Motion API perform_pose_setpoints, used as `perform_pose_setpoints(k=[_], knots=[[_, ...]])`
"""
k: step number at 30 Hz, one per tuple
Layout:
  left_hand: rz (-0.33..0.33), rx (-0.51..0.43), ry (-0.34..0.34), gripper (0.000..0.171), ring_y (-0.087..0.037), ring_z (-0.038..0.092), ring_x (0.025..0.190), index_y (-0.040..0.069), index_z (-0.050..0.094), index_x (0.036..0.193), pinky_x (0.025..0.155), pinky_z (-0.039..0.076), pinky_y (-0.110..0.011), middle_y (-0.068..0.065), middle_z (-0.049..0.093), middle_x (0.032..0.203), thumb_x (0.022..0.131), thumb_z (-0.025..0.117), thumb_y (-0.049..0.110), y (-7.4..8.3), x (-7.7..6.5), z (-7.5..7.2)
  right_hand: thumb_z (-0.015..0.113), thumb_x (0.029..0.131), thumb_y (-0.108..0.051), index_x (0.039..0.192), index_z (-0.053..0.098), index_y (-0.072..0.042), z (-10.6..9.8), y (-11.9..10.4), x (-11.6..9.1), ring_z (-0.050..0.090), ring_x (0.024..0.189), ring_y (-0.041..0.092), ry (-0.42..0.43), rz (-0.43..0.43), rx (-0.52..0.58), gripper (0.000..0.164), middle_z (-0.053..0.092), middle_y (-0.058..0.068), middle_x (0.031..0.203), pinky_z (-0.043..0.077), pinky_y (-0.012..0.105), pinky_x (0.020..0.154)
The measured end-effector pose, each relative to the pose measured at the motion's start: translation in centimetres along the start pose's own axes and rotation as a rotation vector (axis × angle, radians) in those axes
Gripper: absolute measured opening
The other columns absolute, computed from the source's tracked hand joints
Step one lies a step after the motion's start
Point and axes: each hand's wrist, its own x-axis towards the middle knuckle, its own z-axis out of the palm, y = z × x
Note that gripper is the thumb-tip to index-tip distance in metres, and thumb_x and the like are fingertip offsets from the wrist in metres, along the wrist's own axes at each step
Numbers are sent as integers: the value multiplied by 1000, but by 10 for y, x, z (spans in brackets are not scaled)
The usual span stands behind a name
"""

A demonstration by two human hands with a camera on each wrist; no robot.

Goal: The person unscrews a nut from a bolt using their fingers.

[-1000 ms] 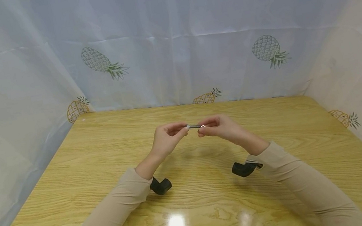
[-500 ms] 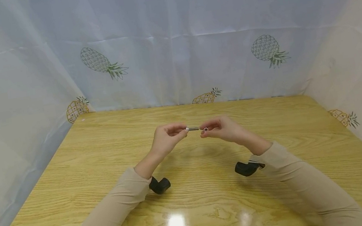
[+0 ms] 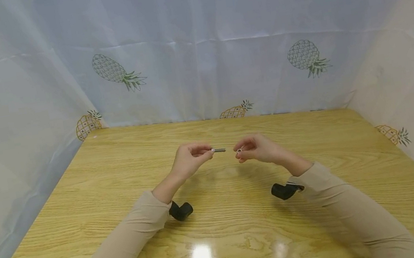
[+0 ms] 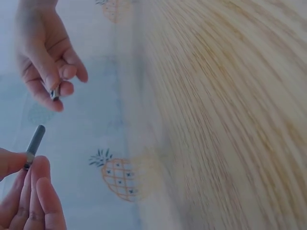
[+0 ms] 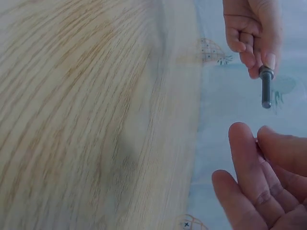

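Note:
My left hand (image 3: 189, 160) pinches a metal bolt (image 3: 220, 150) at its head end. The threaded shank (image 4: 36, 139) sticks out from the fingertips, pointing toward the other hand. Opposite it, my right hand (image 3: 262, 149) holds a small metal nut (image 3: 239, 152) between thumb and fingers. A gap separates the nut from the bolt's free end. In the right wrist view the bolt (image 5: 266, 88) hangs from the left fingertips with its head up, while the nut is almost wholly hidden behind the right thumb. Both hands are raised over the wooden table.
The wood-grain table (image 3: 231, 233) spreads under both arms. White curtains (image 3: 198, 76) with pineapple prints stand at its back and sides. Black angled pieces (image 3: 181, 211) show at both wrists, below the beige sleeves (image 3: 128, 245).
My right hand has drawn away to the right and slightly down with the nut, off the bolt's end. The left hand has shifted slightly left and the bolt slightly down.

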Motion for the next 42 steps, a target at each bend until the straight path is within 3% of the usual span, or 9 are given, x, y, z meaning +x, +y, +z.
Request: perform_pose_setpoints(k=[5, 13, 21, 29, 36, 42], knots=[[-31, 37, -24, 24, -31, 67, 95, 3, 69, 107, 82, 55, -30, -17, 70, 100, 87, 66, 15, -3, 1, -3, 58, 93, -11, 121, 55, 8, -3, 6, -1, 64, 96, 38, -13, 6, -26, 34, 63, 29, 104, 53, 45, 88], [-59, 98, -55, 27, -25, 68, 92, 3, 68, 110, 83, 55, -31, -15, 71, 99, 88, 65, 17, -8, 2, -7, 58, 92, -11, 121, 56, 7, -8, 16, 0, 60, 101, 42, -29, 34, -42, 34, 62, 28, 103, 53, 45, 89], [-68, 170, -75, 24, -22, 67, 92, 4, 70, 106, 78, 54, -29, -15, 71, 99, 86, 66, 15, -11, 3, -9, 60, 91, -11, 119, 58, 6, -12, 21, -1, 64, 90, 32, -35, 44, -117, 33, 66, 23, 100, 54, 42, 79], [-121, 230, -92, 21, -18, 66, 85, 5, 71, 103, 71, 52, -24, -13, 71, 95, 85, 67, 15, -15, 7, -10, 61, 90, -11, 116, 59, 6, -12, 25, 2, 61, 78, 17, -72, 65, -176, 31, 67, 21, 95, 49, 29, 67], [-121, 258, -112, 21, -19, 69, 82, 3, 70, 104, 69, 53, -25, -14, 72, 95, 87, 65, 15, -19, 6, -12, 59, 91, -9, 118, 58, 6, -12, 27, 2, 64, 75, 24, -102, 87, -159, 31, 68, 23, 95, 51, 35, 67], [-126, 278, -121, 21, -15, 65, 79, 4, 71, 102, 68, 50, -23, -13, 71, 94, 86, 65, 16, -20, 6, -14, 59, 91, -8, 117, 57, 8, -12, 30, 2, 62, 69, 20, -117, 69, -151, 31, 68, 24, 93, 52, 34, 65]])
